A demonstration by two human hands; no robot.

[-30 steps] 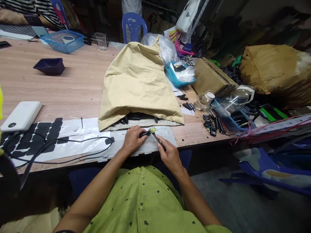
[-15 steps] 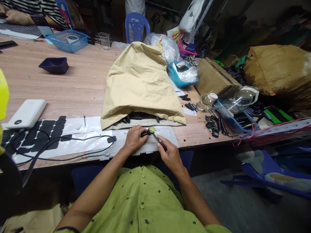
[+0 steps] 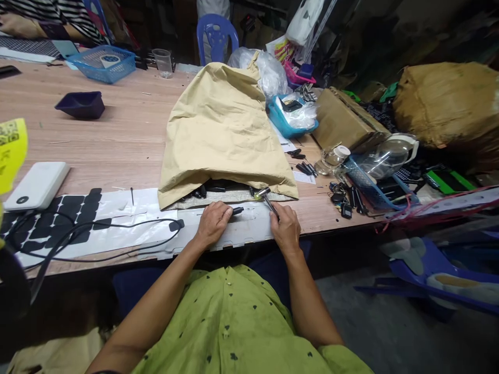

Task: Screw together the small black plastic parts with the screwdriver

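My right hand (image 3: 286,227) is closed round the handle of a small hammer (image 3: 264,195), whose head looks yellow-green and metallic. The hammer head is over the front edge of a beige cloth bag (image 3: 224,135), to the right of my left hand. My left hand (image 3: 212,222) is closed on a short black cylindrical piece (image 3: 237,211), its end poking out to the right past the fingers. Both hands are above a pale grey board (image 3: 249,228) at the table's front edge. More black pieces (image 3: 216,187) show in the mouth of the bag.
A white power bank (image 3: 39,184) with a looped black cable (image 3: 128,254) lies left, by a sheet of black stickers (image 3: 74,208). Rightward are a jar (image 3: 331,160), keys (image 3: 339,196) and a blue basket (image 3: 374,189). A co-worker's arm (image 3: 19,27) is far left.
My right hand has moved the hammer right, away from the black piece in my left hand. Previously the hammer head was at that piece's end. My left hand stays nearly in place.
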